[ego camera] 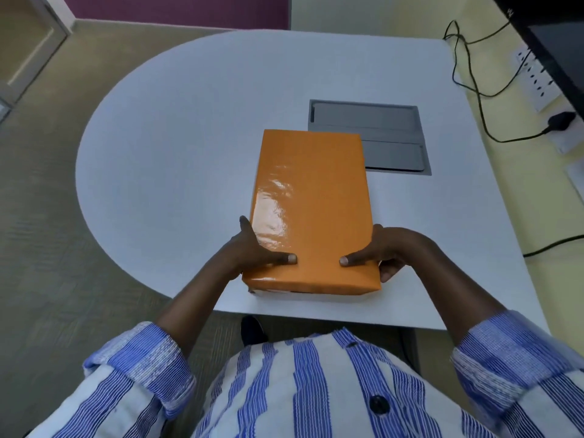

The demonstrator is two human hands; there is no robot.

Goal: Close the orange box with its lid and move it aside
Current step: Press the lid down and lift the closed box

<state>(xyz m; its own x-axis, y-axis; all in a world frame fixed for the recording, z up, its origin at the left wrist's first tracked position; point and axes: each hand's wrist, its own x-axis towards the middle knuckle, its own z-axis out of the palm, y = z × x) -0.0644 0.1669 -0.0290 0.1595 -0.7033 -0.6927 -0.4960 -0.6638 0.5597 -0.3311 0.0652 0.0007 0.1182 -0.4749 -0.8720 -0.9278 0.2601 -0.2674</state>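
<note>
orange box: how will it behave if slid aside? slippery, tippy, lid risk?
The orange box probably slides easily: its glossy wrap shows glare, and the table looks smooth. Tipping seems unlikely, since it lies flat and low. The lid may shift if pushed alone; the left hand and right hand grip both sides.

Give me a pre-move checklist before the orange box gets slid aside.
1. Lid covers the orange box: ok.
2. Lid seated flush at the near edge: cannot tell; a pale strip shows beneath it.
3. Left hand grip on the left side, thumb on top: ok.
4. Right hand grip on the right side, thumb on top: ok.
5. Bare table to the left for sliding: ok.
6. Far right corner overlaps the grey recessed panel: not ok for moving that way.
</note>
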